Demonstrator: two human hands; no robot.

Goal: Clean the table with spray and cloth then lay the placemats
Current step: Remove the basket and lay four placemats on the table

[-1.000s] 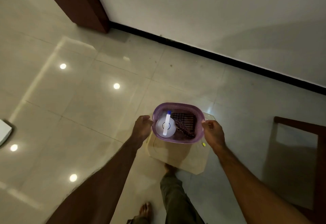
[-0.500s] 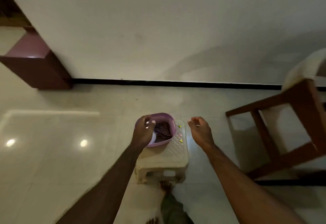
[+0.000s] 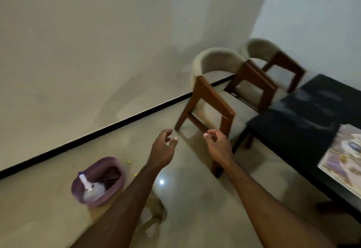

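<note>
Both hands, left (image 3: pixel 163 150) and right (image 3: pixel 218 146), hang empty with loose grip, apparently clear of the table (image 3: pixel 289 130) edge.

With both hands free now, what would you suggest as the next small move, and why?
Probably reach the left hand down for the spray bottle in the purple basket: both it and the right hand are empty, and the black table appears smudged.

Plain pale walls (image 3: pixel 97 42) meet a glossy cream tiled floor (image 3: pixel 195 199) along a black skirting strip (image 3: pixel 109 128). One bright spot of light (image 3: pixel 161 182) reflects on the tiles. Two wooden-framed chairs with cream upholstery, one nearer (image 3: pixel 213 95) and one farther (image 3: pixel 273 60), stand beside a dark bench (image 3: pixel 297 122) at the right.
</note>
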